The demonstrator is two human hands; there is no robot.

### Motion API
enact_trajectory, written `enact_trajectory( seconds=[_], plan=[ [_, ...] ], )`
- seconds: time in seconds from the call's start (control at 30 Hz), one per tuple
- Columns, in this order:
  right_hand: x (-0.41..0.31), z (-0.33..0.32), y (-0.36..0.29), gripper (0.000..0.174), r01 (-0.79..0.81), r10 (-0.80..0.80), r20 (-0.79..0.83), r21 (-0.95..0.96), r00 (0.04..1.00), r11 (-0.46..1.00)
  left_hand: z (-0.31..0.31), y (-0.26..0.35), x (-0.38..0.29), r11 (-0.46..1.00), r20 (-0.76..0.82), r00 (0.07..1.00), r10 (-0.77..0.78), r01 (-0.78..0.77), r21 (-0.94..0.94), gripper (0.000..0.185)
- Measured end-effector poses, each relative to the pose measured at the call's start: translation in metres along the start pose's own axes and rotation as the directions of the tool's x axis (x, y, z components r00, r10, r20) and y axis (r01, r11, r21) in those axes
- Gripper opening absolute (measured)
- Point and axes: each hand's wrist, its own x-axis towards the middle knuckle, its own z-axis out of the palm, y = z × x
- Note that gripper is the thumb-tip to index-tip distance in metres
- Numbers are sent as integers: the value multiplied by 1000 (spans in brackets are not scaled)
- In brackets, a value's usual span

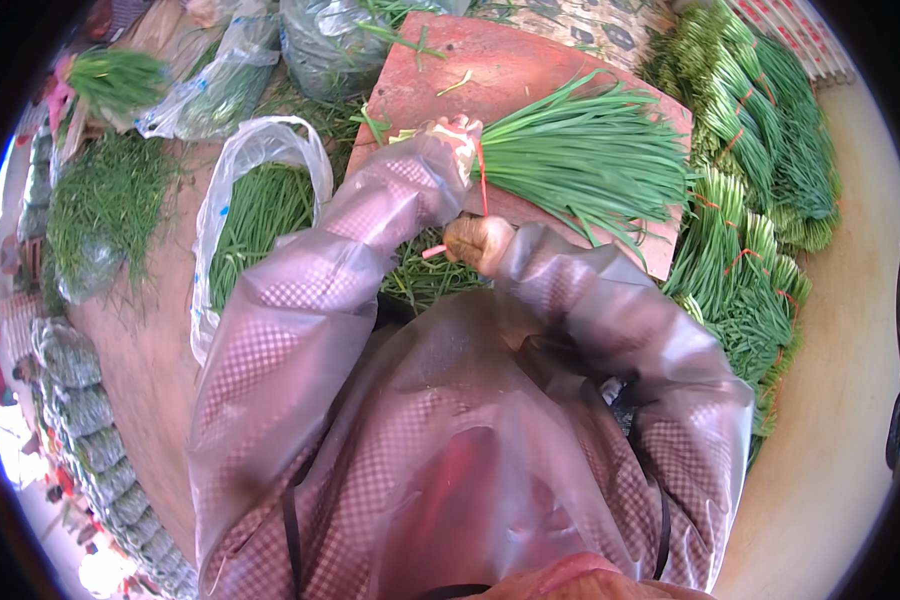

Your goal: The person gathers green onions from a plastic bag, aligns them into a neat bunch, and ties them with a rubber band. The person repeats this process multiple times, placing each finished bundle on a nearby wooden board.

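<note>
A bundle of green garlic chives [577, 146] lies across a red board [457, 52], its leaves fanned to the right. My left hand [454, 142], in a pale patterned glove, grips the bundle near its cut ends. A thin red tie [483, 176] runs taut from the stems down to my right hand [481, 241]. That hand wears a brown-stained glove and is closed on the tie. A short pink-red end [433, 252] sticks out on its left side; I cannot tell whether it belongs to the tie.
Tied chive bundles [750, 270] are piled right of the board. Left of my arms stands an open plastic bag of chives [259, 217]. Loose chives [109, 202] and a filled plastic bag [337, 49] lie farther off. Wrapped bundles [97, 420] line the far left.
</note>
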Motion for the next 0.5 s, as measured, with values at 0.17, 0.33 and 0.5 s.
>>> enact_trajectory(
  seconds=[0.17, 0.33, 0.5],
  plan=[
    [40, 30, 48, 13, -193, 193, 26, 4, 981, 981, -9, 4, 1, 999, 85, 996, -1, -2, 40, 91],
    [24, 7, 33, 22, -409, 461, -52, 384, 886, 828, -24, -42, -15, 949, 192, 975, 113, -48, -312, 95],
    [-8, -13, 42, 62, -208, 643, -154, 868, 751, 451, -18, -98, 2, 859, 6, 998, 58, -47, -510, 66]
  ],
)
